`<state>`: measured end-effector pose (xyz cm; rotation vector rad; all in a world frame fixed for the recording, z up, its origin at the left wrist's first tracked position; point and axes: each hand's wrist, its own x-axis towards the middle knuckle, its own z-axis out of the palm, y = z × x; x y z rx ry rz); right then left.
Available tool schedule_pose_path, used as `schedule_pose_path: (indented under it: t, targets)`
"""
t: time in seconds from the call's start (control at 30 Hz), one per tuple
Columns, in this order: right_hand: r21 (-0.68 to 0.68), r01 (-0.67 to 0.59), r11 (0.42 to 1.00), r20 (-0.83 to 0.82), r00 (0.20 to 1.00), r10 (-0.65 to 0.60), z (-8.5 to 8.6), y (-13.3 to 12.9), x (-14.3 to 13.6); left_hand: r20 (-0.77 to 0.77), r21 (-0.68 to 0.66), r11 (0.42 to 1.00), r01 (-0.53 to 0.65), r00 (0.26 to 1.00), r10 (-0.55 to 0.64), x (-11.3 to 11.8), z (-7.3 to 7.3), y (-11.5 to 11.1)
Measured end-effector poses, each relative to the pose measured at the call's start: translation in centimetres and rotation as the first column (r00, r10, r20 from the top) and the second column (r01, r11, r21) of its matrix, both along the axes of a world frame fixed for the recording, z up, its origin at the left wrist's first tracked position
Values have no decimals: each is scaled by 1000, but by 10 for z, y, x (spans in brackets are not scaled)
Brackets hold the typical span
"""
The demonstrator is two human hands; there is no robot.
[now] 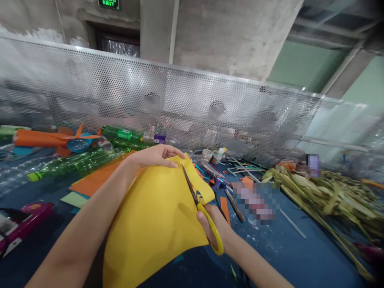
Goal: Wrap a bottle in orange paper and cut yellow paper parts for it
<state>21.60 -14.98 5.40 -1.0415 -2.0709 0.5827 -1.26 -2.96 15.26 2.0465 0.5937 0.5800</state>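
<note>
A large sheet of yellow paper [150, 208] curves up in front of me, partly cut through near its right side. My left hand [160, 155] pinches its top edge, thumb and fingers closed on the paper. Yellow-handled scissors [217, 234] are in my right hand [214, 222], with the fingers partly hidden behind the handles. The blades point up and away along the cut, their tips close below my left fingers. To the right of the blades, a strip of the same paper bends away from the main sheet.
On the blue table [288, 248] lie green plastic bottles [90, 160], an orange paper rocket shape [45, 138], orange paper sheets [99, 176] and a magenta device [30, 220]. Straws [246, 166] and dried husks [321, 200] are at right. A perforated metal panel [186, 96] stands behind.
</note>
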Motion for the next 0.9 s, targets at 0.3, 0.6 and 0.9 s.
schedule_pose_path:
  t: [0.3, 0.6, 0.9]
  targets:
    - [114, -35, 993, 69, 997, 28, -1, -3, 0, -51, -99, 986, 131, 989, -136, 3, 0, -4]
    - [83, -40, 996, 41, 998, 37, 2, -7, -4, -72, -124, 979, 162, 983, -172, 3, 2, -6]
    - [54, 16, 998, -99, 995, -11, -9, -2, -8, -79, -76, 985, 158, 983, -164, 6, 3, -8]
